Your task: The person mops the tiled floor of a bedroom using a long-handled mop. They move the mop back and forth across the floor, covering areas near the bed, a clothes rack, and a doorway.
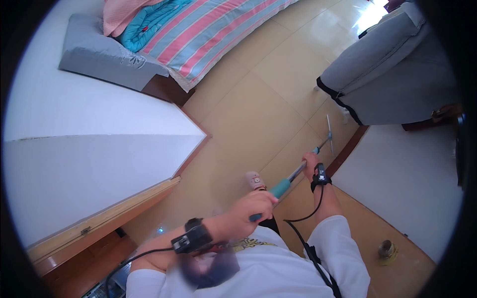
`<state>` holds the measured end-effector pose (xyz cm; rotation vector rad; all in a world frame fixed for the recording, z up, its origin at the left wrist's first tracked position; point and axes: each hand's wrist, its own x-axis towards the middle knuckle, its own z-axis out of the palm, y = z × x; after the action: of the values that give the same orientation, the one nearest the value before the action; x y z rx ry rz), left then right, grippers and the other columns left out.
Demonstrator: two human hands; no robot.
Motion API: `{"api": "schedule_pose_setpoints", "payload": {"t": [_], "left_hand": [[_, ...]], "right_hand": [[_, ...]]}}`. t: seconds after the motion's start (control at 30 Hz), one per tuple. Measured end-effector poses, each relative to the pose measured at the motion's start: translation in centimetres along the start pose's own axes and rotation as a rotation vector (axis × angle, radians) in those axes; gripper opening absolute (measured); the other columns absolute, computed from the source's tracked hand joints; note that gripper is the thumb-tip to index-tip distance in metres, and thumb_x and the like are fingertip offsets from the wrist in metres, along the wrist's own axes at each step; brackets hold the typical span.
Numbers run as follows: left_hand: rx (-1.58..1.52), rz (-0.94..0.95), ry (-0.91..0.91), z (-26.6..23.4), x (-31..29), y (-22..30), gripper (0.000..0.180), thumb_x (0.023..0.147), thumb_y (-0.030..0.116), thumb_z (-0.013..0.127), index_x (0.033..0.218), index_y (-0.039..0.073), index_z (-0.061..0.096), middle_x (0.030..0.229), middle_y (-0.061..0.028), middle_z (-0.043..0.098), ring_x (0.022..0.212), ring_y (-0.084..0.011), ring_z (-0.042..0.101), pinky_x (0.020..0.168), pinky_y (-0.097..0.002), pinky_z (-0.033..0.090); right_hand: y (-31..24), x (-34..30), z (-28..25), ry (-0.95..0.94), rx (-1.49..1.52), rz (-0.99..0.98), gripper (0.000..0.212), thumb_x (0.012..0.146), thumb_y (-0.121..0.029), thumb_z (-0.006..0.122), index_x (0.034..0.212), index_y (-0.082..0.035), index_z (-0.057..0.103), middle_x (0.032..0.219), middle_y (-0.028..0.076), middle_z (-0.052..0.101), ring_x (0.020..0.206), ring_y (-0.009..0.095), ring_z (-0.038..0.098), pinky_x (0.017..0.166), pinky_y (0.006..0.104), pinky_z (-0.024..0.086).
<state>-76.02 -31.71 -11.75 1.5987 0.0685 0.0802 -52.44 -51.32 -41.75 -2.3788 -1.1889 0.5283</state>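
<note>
Both of my hands are on a long-handled mop [298, 171], which slants away to the right across the floor. My left hand [251, 211] is closed around the teal grip at the near end of the pole. Farther along, my right hand [311, 164] wraps the metal shaft. At the far end the mop head [330, 136] shows as a thin pale bar by the dark skirting; its underside is hidden. A pink slipper or sock [254, 180] on my foot shows just beyond my left hand.
A bed with a striped cover [208, 35] and grey headboard [99, 49] stands far left. A wall corner [206, 135] juts in from the left. Grey cloth-draped furniture [392, 74] stands right. A roll-like object [387, 250] lies lower right, near the white wall panel [397, 193].
</note>
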Motion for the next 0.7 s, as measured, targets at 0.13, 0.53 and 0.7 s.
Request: {"api": "schedule_pose_setpoints", "payload": {"t": [0.13, 0.53, 0.7], "left_hand": [[0.054, -0.098, 0.112, -3.5, -7.8, 2.4, 0.026, 0.065, -0.017, 0.047, 0.062, 0.008, 0.042, 0.076, -0.0046, 0.057, 0.096, -0.0279, 0.055, 0.089, -0.0409, 0.041], [0.173, -0.315, 0.731, -5.7, -49.0, 6.0, 0.034, 0.059, -0.011, 0.064, 0.055, 0.011, 0.038, 0.066, -0.0021, 0.056, 0.075, -0.0229, 0.056, 0.081, -0.0398, 0.046], [0.246, -0.335, 0.875, -3.9, -64.9, 8.9, 0.033, 0.060, -0.013, 0.063, 0.056, 0.009, 0.039, 0.063, -0.0041, 0.054, 0.070, -0.0233, 0.056, 0.082, -0.0437, 0.048]], "right_hand": [[-9.4, -0.6, 2.8, -0.237, -0.150, -0.033, 0.008, 0.066, -0.006, 0.063, 0.074, -0.005, 0.063, 0.084, 0.014, 0.064, 0.084, 0.034, 0.060, 0.074, 0.0428, 0.048], [-42.1, -12.0, 22.3, -0.600, -0.273, -0.530, 0.013, 0.075, -0.017, 0.056, 0.075, -0.009, 0.066, 0.073, 0.014, 0.065, 0.070, 0.032, 0.064, 0.067, 0.0446, 0.047], [-54.5, -20.5, 30.4, -0.796, -0.190, -0.617, 0.016, 0.078, -0.019, 0.055, 0.079, -0.008, 0.066, 0.078, 0.015, 0.065, 0.076, 0.033, 0.065, 0.069, 0.0463, 0.048]]}}
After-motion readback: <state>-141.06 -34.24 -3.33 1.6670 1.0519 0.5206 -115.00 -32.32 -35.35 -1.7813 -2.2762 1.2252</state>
